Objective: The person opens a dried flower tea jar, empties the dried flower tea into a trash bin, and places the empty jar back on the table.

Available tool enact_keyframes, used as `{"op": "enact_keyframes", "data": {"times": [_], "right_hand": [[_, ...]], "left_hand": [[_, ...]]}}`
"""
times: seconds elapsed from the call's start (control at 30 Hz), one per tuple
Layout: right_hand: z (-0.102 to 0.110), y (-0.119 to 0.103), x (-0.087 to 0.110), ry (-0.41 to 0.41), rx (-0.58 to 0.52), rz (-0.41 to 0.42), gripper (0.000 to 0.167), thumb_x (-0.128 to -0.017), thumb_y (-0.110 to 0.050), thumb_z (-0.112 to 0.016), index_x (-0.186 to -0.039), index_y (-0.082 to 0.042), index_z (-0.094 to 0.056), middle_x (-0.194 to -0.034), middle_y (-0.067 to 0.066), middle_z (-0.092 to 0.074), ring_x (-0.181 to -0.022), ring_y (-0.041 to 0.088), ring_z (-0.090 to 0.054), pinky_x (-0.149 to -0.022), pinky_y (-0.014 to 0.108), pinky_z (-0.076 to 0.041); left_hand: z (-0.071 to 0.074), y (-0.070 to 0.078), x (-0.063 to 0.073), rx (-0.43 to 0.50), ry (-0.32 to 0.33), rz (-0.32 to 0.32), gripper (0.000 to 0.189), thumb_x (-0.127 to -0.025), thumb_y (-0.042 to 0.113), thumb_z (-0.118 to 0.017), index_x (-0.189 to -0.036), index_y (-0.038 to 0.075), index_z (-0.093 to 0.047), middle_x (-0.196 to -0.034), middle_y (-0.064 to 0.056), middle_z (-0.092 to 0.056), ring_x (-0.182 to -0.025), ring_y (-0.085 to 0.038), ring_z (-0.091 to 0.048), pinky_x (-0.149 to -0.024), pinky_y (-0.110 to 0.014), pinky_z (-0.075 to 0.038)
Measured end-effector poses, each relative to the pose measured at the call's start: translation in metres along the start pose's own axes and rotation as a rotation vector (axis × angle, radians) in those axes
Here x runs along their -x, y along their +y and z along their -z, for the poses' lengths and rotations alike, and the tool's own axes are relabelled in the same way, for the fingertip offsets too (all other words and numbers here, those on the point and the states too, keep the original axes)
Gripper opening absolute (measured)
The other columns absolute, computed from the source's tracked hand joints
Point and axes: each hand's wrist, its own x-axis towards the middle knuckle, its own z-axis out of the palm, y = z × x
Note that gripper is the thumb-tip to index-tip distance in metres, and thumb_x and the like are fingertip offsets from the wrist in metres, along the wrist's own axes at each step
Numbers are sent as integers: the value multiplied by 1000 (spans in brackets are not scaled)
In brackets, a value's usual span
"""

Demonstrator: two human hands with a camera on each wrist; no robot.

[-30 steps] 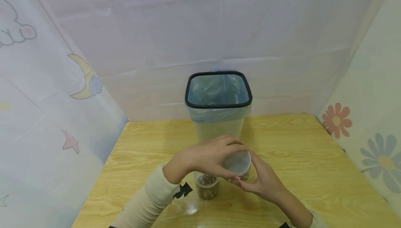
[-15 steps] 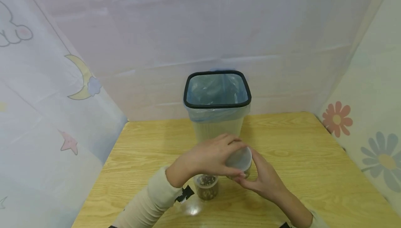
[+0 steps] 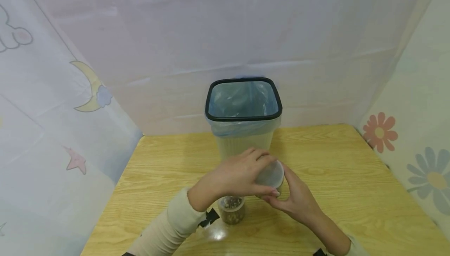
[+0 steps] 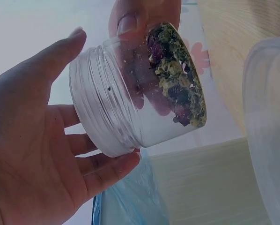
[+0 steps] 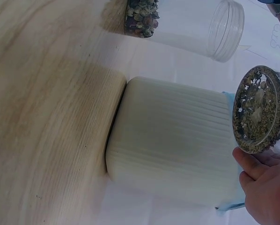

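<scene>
Over the table in front of the bin, both hands hold a clear plastic jar (image 4: 144, 93) with dried flowers and herbs (image 4: 175, 79) lying in its bottom. My left hand (image 3: 235, 176) curls over the top, thumb and fingers spread round the jar's translucent lid (image 3: 270, 174). From the other side my right hand (image 3: 299, 197) grips the jar's lower body. The jar is tilted, and the left hand covers part of it in the head view. A second clear jar (image 3: 232, 211), also with dried plant pieces at its bottom, stands on the table below the left wrist.
A pale bin (image 3: 244, 142) with a black rim and a blue liner bag (image 3: 242, 99) stands at the back of the wooden table (image 3: 337, 162). Behind and to both sides hang printed cloth walls (image 3: 175, 45).
The hands and jar have risen slightly and shifted a little away from the body. The left thumb has moved right along the lid's edge. The standing jar stays put.
</scene>
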Motion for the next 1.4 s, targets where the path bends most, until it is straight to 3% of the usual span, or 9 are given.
{"op": "enact_keyframes", "data": {"times": [0.17,0.33,0.5,0.63,1.1,1.4], "right_hand": [[1,-1,-1,-3,-9,-1,97,-76,-28,-91,-154,-7,-37,-132,7,-62,-110,24,-66,-86,50,-57],[1,0,0,-10,-12,8,95,-76,-25,-91,-153,-7,-39,-132,7,-62,-111,23,-64,-85,51,-57],[0,1,2,-35,-36,38,89,-76,-24,-90,-150,-10,-42,-128,1,-63,-108,16,-63,-84,41,-58],[-1,2,3,-43,-54,89,87,-75,-22,-91,-147,-9,-44,-127,-1,-63,-106,14,-63,-83,36,-58],[1,-1,2,-70,-30,48,99,-77,-27,-89,-157,-15,-34,-138,8,-59,-114,22,-62,-85,43,-58],[0,-1,2,-62,-43,32,97,-77,-24,-90,-157,-14,-35,-135,5,-60,-113,21,-62,-86,41,-58]], "left_hand": [[4,-6,1,54,3,-45,82,-88,65,-68,-152,21,-45,-155,-8,-44,-138,-23,-46,-102,-33,-50],[4,-11,0,96,-31,-120,81,-88,61,-70,-154,24,-41,-161,-4,-36,-144,-20,-39,-107,-31,-46],[3,-14,0,139,-48,-205,80,-88,55,-72,-155,23,-40,-161,0,-35,-145,-14,-35,-107,-26,-43],[3,-14,1,142,-53,-236,82,-87,52,-73,-155,21,-40,-159,0,-36,-144,-13,-35,-109,-24,-40],[4,-14,1,127,-74,-205,77,-89,54,-71,-152,18,-44,-145,3,-48,-129,-10,-44,-98,-19,-45],[3,-6,1,57,-45,-89,75,-89,61,-68,-149,20,-49,-142,0,-51,-126,-14,-49,-90,-22,-51]]}}
